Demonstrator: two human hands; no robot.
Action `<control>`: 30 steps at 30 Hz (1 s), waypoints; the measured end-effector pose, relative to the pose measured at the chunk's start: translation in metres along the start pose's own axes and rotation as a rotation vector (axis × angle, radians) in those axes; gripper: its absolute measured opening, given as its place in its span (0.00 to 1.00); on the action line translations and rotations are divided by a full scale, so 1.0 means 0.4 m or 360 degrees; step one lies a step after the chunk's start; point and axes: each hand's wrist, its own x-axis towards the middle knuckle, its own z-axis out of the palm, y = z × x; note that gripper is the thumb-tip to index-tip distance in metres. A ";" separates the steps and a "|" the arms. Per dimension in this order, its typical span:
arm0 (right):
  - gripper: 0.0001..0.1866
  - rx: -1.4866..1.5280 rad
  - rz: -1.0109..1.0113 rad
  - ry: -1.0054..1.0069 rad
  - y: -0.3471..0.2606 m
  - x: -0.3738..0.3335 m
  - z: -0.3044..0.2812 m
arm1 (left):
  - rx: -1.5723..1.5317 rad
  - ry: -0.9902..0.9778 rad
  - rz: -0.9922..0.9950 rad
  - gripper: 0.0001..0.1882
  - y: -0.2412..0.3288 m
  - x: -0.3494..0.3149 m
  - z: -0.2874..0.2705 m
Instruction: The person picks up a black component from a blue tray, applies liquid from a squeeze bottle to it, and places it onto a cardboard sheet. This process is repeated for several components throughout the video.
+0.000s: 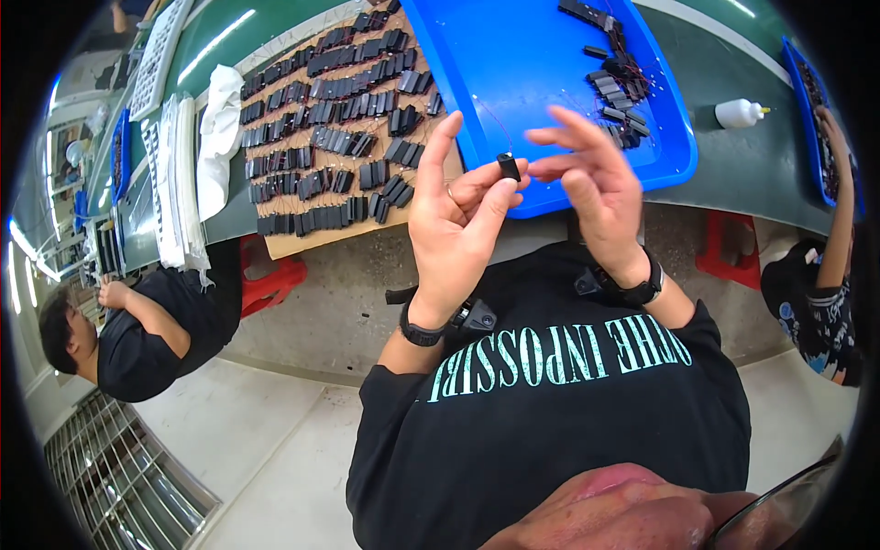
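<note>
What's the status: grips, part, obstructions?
Left grip pinching black rectangular block with thin wire lead. Right grip open beside it, blurred, contact unclear. Block seen against blue tray. No obstruction visible between grips.

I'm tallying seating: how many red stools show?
2: one red stool at the table's near edge on the left, another red stool on the right; more may be hidden.

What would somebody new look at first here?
Probably the big blue tray at the top, with small black blocks heaped along its right side. Left of it, neat rows of similar blocks lie on a brown board. Near the tray's closest edge, the left hand pinches one block.
</note>
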 end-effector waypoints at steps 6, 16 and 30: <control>0.09 -0.0114 -0.0217 0.0249 0.023 0.009 -0.069 | 0.0001 0.0290 0.0070 0.26 0.004 -0.008 -0.076; 0.17 0.0096 -0.0334 -0.0030 0.051 0.005 -0.138 | 0.1524 0.0536 0.0541 0.09 -0.008 0.014 -0.132; 0.16 -0.1477 -0.0977 -0.0682 0.033 -0.015 -0.131 | 0.2348 0.0504 0.0573 0.16 -0.079 0.047 -0.103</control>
